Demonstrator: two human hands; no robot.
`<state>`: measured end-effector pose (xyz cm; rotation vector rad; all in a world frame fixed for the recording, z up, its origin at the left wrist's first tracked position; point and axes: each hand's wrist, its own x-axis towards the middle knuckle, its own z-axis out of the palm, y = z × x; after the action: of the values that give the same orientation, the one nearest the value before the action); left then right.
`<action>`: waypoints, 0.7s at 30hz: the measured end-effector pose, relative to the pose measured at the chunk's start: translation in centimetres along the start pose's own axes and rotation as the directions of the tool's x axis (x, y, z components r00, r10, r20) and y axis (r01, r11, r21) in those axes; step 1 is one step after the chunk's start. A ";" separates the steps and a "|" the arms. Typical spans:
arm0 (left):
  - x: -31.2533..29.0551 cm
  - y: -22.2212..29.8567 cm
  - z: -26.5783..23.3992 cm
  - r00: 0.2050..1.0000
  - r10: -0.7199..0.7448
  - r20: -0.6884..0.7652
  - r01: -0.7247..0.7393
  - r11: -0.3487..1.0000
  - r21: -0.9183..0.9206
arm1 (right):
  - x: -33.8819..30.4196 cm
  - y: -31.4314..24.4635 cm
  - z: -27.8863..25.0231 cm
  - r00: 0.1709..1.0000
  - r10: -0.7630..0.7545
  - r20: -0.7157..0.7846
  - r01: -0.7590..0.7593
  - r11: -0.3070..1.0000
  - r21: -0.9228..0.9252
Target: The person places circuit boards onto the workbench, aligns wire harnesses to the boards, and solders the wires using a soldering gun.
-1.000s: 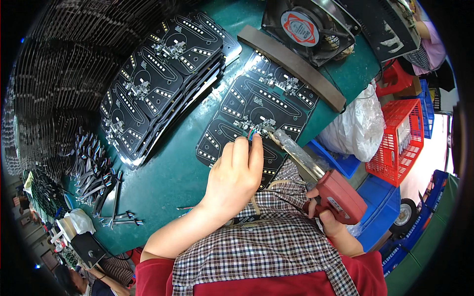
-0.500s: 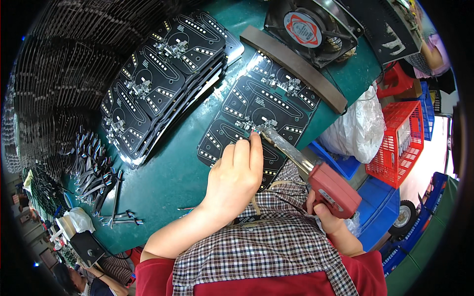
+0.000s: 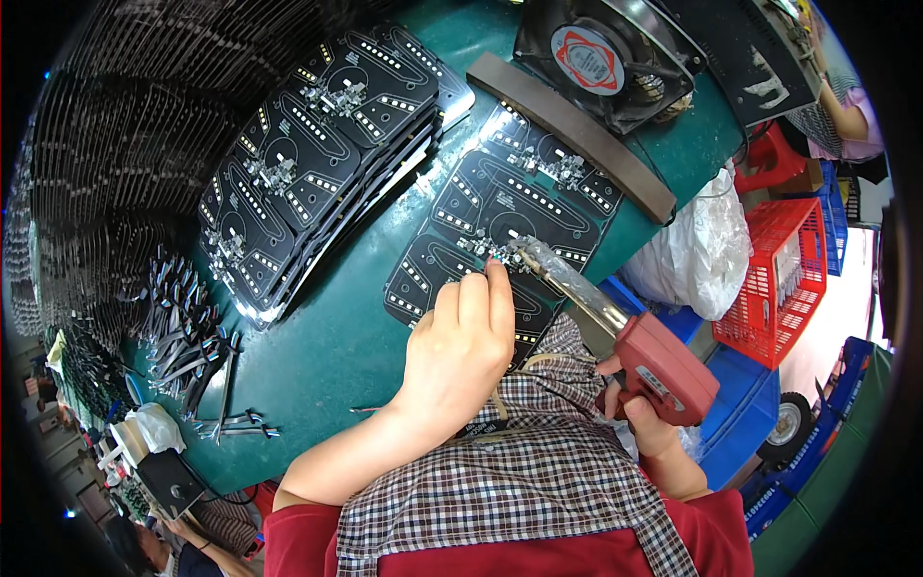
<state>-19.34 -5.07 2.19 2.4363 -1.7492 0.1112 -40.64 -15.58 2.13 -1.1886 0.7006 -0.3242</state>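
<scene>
Blk fan (image 3: 586,60) on grn tbl (image 3: 317,375), wht plastic bag (image 3: 697,250) just L of red crate (image 3: 760,288).

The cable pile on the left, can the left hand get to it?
Probably yes: mostly green tabletop lies between the left hand and the cable pile, though the hand's fingertips are at the black circuit board.

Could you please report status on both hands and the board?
Left hand over black board, fingertips by components. Right hand gripping red gun-shaped tool, tip there too. Brown bar beyond, clear of hands.
</scene>
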 end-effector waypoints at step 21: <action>-0.1 -0.1 0.1 1.000 -0.005 -0.017 0.004 0.999 -0.039 | 0.3 1.0 -1.3 0.994 0.040 0.097 0.012 0.878 -0.478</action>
<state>-19.25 -4.96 2.07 2.4052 -1.7227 0.0960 -41.34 -16.31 0.80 -1.6592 0.7190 -0.0708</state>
